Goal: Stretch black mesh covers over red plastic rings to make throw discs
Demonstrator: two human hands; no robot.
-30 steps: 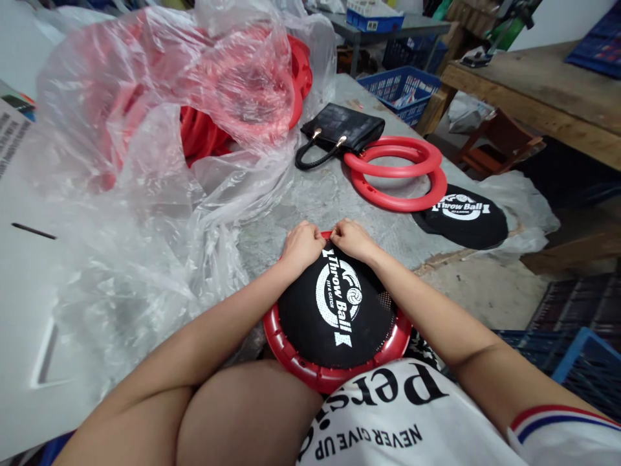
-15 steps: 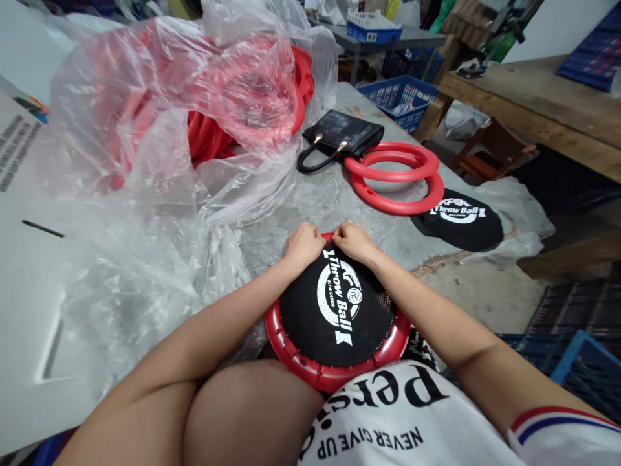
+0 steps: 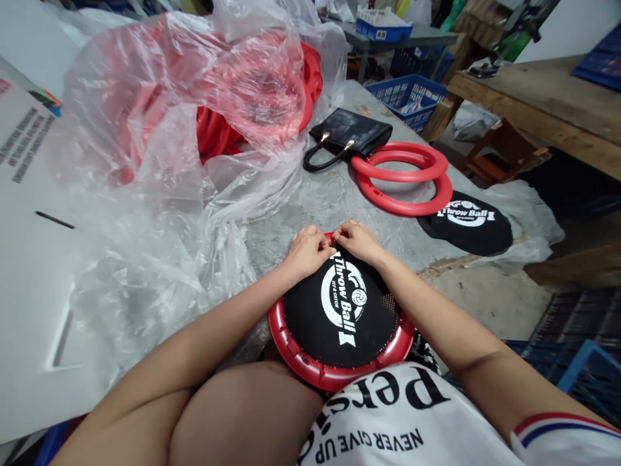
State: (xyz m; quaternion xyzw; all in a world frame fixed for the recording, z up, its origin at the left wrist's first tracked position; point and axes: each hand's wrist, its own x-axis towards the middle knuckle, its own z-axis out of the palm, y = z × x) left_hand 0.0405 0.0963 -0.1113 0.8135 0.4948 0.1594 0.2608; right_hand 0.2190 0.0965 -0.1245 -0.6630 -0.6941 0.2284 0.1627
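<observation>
In the head view a black fabric disc (image 3: 310,317) printed "Throw Ball" lies stretched inside a red plastic ring (image 3: 334,375), which rests against my lap and the table edge. At the ring's far rim, my left hand (image 3: 309,251) has its fingers curled and closed at the fabric's edge. Close beside it, my right hand (image 3: 359,241) pinches the same edge, fingers bent over the rim. A narrow strip of red rim shows between the two hands. My fingers partly hide what is gripped there.
Beyond my hands, two loose red rings (image 3: 402,208) overlap beside a black handbag (image 3: 354,126). Another black disc (image 3: 475,233) lies at the table's right edge. Clear plastic bags (image 3: 160,213) of red rings cover the left side, next to a white carton (image 3: 29,259).
The camera view has shifted slightly. My left hand has loosened its fist a little, its fingers now reaching over the fabric; my right hand stays at the rim.
</observation>
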